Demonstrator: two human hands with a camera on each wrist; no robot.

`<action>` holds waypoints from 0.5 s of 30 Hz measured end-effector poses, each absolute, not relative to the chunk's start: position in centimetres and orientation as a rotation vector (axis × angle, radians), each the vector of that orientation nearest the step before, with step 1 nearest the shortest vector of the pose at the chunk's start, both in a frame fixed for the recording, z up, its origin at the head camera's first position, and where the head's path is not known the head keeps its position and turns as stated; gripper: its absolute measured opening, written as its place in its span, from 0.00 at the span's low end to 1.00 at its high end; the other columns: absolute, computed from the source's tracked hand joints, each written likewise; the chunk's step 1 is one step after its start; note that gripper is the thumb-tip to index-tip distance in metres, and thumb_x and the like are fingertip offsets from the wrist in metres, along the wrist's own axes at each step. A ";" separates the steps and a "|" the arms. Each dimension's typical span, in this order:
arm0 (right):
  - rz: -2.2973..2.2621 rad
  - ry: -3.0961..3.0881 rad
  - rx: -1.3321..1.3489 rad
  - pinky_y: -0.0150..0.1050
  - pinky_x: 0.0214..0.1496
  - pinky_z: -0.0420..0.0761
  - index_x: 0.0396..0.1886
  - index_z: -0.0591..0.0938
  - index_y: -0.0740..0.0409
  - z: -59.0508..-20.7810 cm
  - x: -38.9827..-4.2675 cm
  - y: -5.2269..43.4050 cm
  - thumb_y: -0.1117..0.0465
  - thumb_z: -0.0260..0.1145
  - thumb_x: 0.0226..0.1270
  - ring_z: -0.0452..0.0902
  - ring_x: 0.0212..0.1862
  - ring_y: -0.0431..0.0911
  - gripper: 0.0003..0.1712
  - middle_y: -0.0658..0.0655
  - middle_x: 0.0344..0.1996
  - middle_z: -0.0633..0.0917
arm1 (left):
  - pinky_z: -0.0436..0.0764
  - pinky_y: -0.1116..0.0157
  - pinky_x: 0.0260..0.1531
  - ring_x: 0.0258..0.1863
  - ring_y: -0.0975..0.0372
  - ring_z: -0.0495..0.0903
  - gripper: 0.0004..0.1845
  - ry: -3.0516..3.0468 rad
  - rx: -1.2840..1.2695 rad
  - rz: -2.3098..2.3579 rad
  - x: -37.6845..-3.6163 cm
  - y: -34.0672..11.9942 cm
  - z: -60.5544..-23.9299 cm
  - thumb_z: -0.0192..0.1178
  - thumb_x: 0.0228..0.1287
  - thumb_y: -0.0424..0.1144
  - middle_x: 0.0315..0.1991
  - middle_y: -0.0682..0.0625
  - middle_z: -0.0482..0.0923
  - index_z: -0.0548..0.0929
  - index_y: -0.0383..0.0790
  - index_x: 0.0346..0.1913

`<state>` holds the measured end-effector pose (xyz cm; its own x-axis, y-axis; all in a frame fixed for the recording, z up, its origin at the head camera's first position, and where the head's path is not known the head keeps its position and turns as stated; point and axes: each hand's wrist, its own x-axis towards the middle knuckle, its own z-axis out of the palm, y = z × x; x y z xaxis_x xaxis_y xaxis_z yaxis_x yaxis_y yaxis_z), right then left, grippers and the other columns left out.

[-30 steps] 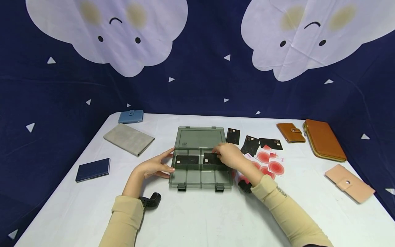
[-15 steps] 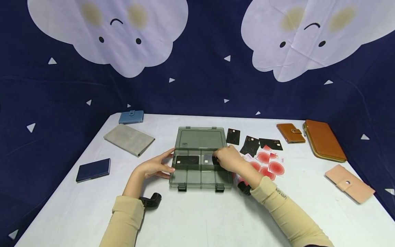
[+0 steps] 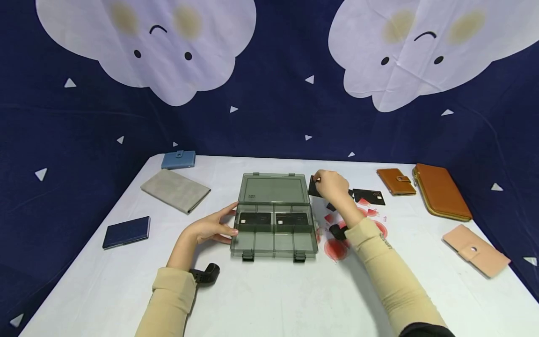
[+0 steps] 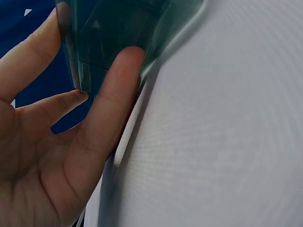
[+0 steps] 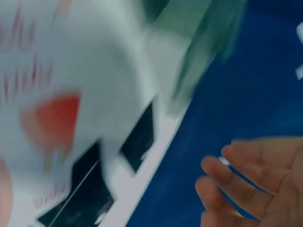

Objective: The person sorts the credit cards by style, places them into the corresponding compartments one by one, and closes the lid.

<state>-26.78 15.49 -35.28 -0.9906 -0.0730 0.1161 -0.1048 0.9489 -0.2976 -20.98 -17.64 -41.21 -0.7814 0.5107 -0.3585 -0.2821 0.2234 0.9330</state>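
Observation:
A smoky clear plastic organizer box (image 3: 273, 244) lies open mid-table, its lid (image 3: 273, 189) flat behind it. Two black cards (image 3: 254, 218) (image 3: 291, 218) lie in its rear compartments. My left hand (image 3: 212, 228) rests with straight fingers against the box's left wall (image 4: 118, 28). My right hand (image 3: 330, 185) hovers over a loose black card (image 3: 312, 187) just right of the lid. In the blurred right wrist view its fingers (image 5: 251, 179) are relaxed and hold nothing, with a black card (image 5: 139, 137) below them.
More black cards (image 3: 369, 195) and red-circle cards (image 3: 337, 248) lie right of the box. Wallets ring the table: blue (image 3: 178, 159), grey (image 3: 175, 190), navy (image 3: 126, 231), small tan (image 3: 396, 181), large tan (image 3: 441, 191), pink (image 3: 476, 250).
My right hand left a black card flat in the box's right rear compartment and moved up and right to the loose card beside the lid. My left hand stayed put.

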 end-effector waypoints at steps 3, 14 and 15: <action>0.541 -3.145 0.016 0.50 0.32 0.78 0.46 0.79 0.60 -35.5 -28.8 16.7 0.63 0.56 0.57 0.77 0.45 0.58 0.17 0.64 0.47 0.81 | 0.81 0.53 0.45 0.35 0.61 0.78 0.50 1.877 0.213 1.620 -21.0 -17.6 -41.2 0.59 0.58 0.24 0.71 0.36 0.34 0.37 0.47 0.74; 0.462 -3.394 -0.348 0.57 0.55 0.72 0.68 0.58 0.66 -37.5 -31.2 16.3 0.38 0.56 0.61 0.68 0.58 0.63 0.46 0.72 0.59 0.69 | 0.81 0.53 0.45 0.36 0.61 0.78 0.50 1.877 0.215 1.620 -21.0 -17.6 -41.2 0.59 0.57 0.25 0.71 0.35 0.34 0.38 0.46 0.74; 0.433 -3.410 -0.383 0.57 0.55 0.71 0.70 0.54 0.66 -37.6 -31.1 16.0 0.37 0.56 0.61 0.67 0.58 0.63 0.49 0.72 0.60 0.68 | 0.81 0.53 0.45 0.36 0.61 0.78 0.50 1.878 0.213 1.621 -21.0 -17.7 -41.2 0.59 0.58 0.25 0.71 0.35 0.35 0.38 0.46 0.74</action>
<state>-31.15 16.00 -37.56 -0.9262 0.1738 -0.3345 0.2519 0.9456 -0.2060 -20.96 -17.66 -41.19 -0.7818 0.5109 -0.3575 -0.2789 0.2262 0.9333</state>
